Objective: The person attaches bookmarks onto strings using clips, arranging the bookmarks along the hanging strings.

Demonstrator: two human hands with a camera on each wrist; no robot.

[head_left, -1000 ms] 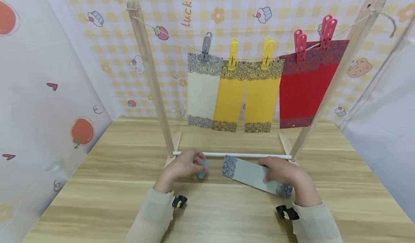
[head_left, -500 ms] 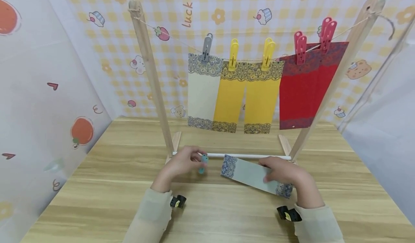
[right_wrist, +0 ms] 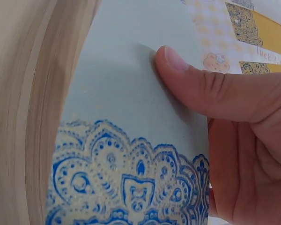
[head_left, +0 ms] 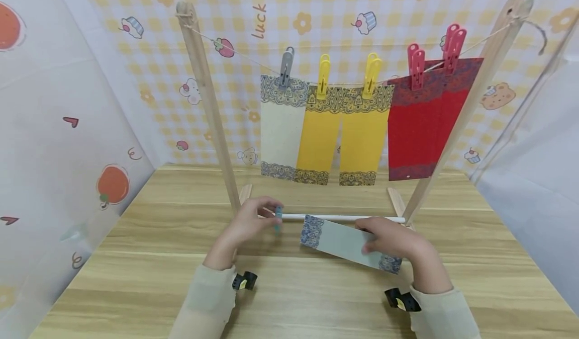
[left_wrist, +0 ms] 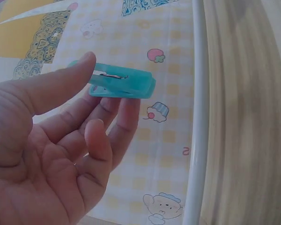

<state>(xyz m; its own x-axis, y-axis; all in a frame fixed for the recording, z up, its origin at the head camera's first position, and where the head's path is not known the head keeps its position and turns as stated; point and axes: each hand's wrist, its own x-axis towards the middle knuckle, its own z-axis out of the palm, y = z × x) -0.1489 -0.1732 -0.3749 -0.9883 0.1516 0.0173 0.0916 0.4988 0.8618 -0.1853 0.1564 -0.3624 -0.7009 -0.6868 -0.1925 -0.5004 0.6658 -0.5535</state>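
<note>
My left hand [head_left: 253, 221] pinches a teal clothespin [left_wrist: 124, 82] between thumb and fingertips, just in front of the rack's white bottom rod. Its metal spring shows in the left wrist view. With thumb on top and fingers behind, my right hand [head_left: 390, 238] grips a pale blue-green paper strip [head_left: 341, 238] near its right end. Blue lace-like patterns band both ends of the strip, which slants down to the right. Above the hands, a cream strip [head_left: 281, 133], two yellow strips [head_left: 318, 140] and red strips [head_left: 413, 133] hang from a string.
A wooden rack with a left post [head_left: 210, 107], a right post [head_left: 466, 112] and a white rod [head_left: 334, 218] stands on the wooden table [head_left: 298, 299]. A grey clothespin [head_left: 286, 68], yellow clothespins [head_left: 323, 77] and red clothespins [head_left: 416, 67] pinch the hanging strips. Patterned cloth walls surround the table.
My left hand has lifted slightly and shifted left, turning the teal clothespin more upright. My right hand and the pale strip have moved slightly left.
</note>
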